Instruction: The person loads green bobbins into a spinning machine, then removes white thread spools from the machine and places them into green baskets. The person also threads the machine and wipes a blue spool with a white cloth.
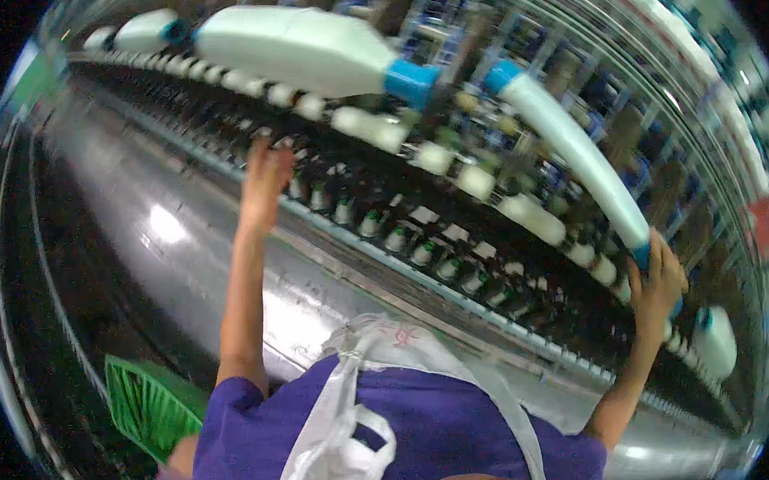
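My left hand (267,177) reaches over a row of small upright bobbins (370,224) on a long spinning machine. Its fingers are blurred among the dark parts there, so whether they pinch anything cannot be made out. Far to the right, my right hand (658,283) is closed round the lower blue end of a long pale tube (574,146). That tube slants up and left to another blue end. A wider pale tube (300,50) with a blue end lies along the machine at the upper left.
White rolls (474,181) line the machine above the bobbins. A metal rail (404,258) runs along its front, with a shiny metal surface (169,224) below. A green slatted basket (151,403) stands at the lower left. Another pale tube (714,342) is at the far right.
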The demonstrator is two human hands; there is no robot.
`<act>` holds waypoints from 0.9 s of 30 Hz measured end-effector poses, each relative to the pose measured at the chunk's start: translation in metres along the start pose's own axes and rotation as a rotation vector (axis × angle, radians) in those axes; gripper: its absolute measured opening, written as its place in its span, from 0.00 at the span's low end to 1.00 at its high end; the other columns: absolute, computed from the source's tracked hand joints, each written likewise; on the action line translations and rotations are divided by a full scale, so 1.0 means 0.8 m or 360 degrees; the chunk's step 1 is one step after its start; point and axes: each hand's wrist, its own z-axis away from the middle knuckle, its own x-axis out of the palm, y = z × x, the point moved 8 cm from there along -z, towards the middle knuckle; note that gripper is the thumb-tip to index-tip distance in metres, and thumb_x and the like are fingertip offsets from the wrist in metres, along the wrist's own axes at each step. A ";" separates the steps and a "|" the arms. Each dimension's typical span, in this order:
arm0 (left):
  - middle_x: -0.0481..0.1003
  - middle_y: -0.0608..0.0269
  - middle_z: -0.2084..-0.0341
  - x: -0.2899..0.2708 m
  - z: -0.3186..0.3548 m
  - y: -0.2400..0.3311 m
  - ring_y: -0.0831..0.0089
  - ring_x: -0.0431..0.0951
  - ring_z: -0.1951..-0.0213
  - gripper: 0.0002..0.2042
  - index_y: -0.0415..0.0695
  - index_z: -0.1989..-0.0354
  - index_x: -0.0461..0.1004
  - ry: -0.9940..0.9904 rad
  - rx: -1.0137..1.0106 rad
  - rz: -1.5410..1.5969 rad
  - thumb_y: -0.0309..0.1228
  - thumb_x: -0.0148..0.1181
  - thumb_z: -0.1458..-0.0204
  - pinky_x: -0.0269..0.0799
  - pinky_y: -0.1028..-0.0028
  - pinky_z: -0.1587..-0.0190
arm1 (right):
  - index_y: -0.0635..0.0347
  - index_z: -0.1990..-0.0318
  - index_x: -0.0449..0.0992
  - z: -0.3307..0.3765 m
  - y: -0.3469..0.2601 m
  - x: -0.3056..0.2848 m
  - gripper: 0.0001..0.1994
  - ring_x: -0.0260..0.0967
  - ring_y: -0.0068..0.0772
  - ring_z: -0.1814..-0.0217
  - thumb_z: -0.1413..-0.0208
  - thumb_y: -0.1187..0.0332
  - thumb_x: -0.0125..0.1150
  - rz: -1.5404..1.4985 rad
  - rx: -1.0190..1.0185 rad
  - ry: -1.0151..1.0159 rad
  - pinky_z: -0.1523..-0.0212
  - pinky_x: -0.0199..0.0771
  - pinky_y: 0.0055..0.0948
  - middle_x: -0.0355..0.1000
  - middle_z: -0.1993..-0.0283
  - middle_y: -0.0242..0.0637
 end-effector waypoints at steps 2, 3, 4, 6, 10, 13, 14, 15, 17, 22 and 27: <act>0.63 0.48 0.44 0.051 -0.066 0.050 0.58 0.61 0.40 0.38 0.45 0.32 0.37 0.0150 -0.0073 0.0536 0.52 0.46 0.42 0.52 0.62 0.38 | 0.46 0.39 0.62 0.007 0.023 0.015 0.30 0.65 0.44 0.50 0.51 0.64 0.63 -0.0079 0.0026 -0.0100 0.52 0.63 0.42 0.67 0.47 0.40; 0.59 0.49 0.43 0.070 -0.082 0.076 0.57 0.57 0.38 0.38 0.47 0.32 0.37 0.0092 -0.0031 0.0694 0.55 0.44 0.43 0.51 0.63 0.37 | 0.45 0.38 0.62 0.011 0.034 0.021 0.29 0.63 0.46 0.51 0.51 0.62 0.61 -0.0186 0.0050 -0.0147 0.51 0.61 0.43 0.66 0.48 0.40; 0.53 0.50 0.40 0.087 -0.093 0.093 0.57 0.52 0.37 0.38 0.48 0.32 0.38 0.0154 0.0071 0.0685 0.56 0.43 0.43 0.51 0.63 0.37 | 0.45 0.39 0.62 0.015 0.041 0.020 0.29 0.63 0.47 0.51 0.51 0.63 0.61 -0.0207 0.0001 -0.0082 0.50 0.60 0.43 0.66 0.48 0.41; 0.46 0.50 0.36 0.108 -0.110 0.120 0.57 0.48 0.35 0.42 0.50 0.32 0.39 0.0101 0.0154 0.0752 0.61 0.46 0.47 0.48 0.60 0.36 | 0.45 0.40 0.63 0.024 0.057 0.028 0.29 0.62 0.49 0.50 0.53 0.65 0.62 -0.0198 0.0016 -0.0152 0.49 0.58 0.44 0.65 0.48 0.42; 0.57 0.55 0.39 0.116 -0.129 0.139 0.55 0.57 0.39 0.42 0.52 0.34 0.49 0.0223 0.0214 0.0825 0.62 0.54 0.53 0.56 0.47 0.40 | 0.42 0.41 0.64 0.042 0.072 0.032 0.31 0.60 0.49 0.48 0.57 0.70 0.63 -0.0322 0.0109 -0.0163 0.48 0.56 0.45 0.64 0.49 0.42; 0.59 0.54 0.40 0.116 -0.131 0.138 0.54 0.61 0.41 0.40 0.50 0.36 0.53 0.0424 0.0059 0.0916 0.59 0.57 0.54 0.59 0.45 0.42 | 0.43 0.42 0.65 0.049 0.067 0.032 0.33 0.59 0.48 0.47 0.62 0.70 0.65 -0.0320 0.0114 -0.0134 0.46 0.54 0.44 0.62 0.49 0.42; 0.58 0.54 0.40 0.119 -0.124 0.149 0.53 0.60 0.40 0.39 0.51 0.35 0.52 0.0373 0.0141 0.0837 0.58 0.56 0.52 0.58 0.45 0.41 | 0.42 0.42 0.64 0.050 0.064 0.033 0.36 0.59 0.46 0.46 0.65 0.71 0.66 -0.0244 0.0109 -0.0155 0.46 0.53 0.44 0.62 0.50 0.42; 0.57 0.53 0.39 0.121 -0.117 0.154 0.53 0.59 0.39 0.39 0.52 0.34 0.49 0.0404 0.0112 0.0906 0.57 0.54 0.50 0.58 0.45 0.41 | 0.42 0.42 0.63 0.050 0.067 0.038 0.37 0.58 0.45 0.46 0.67 0.72 0.66 -0.0277 0.0204 -0.0256 0.45 0.53 0.45 0.61 0.51 0.41; 0.54 0.55 0.37 0.120 -0.086 0.174 0.54 0.58 0.38 0.36 0.53 0.34 0.47 0.0466 0.0201 0.0707 0.57 0.47 0.46 0.58 0.46 0.41 | 0.41 0.42 0.64 0.044 0.065 0.034 0.38 0.58 0.45 0.46 0.69 0.74 0.64 -0.0318 0.0273 -0.0313 0.45 0.51 0.47 0.61 0.52 0.41; 0.52 0.56 0.37 0.133 -0.002 0.189 0.56 0.58 0.39 0.38 0.53 0.34 0.46 0.0489 0.0199 0.0772 0.61 0.43 0.49 0.63 0.51 0.44 | 0.53 0.47 0.66 0.010 0.003 -0.049 0.31 0.57 0.46 0.46 0.65 0.78 0.64 -0.0047 0.0241 0.0121 0.44 0.50 0.45 0.61 0.48 0.44; 0.60 0.51 0.41 0.170 0.060 0.147 0.57 0.64 0.43 0.43 0.42 0.37 0.52 0.0011 0.0441 0.0720 0.64 0.44 0.53 0.65 0.54 0.44 | 0.63 0.41 0.58 -0.033 -0.171 -0.069 0.43 0.58 0.49 0.43 0.63 0.51 0.72 -0.1681 -0.0086 -0.0110 0.41 0.54 0.40 0.62 0.45 0.48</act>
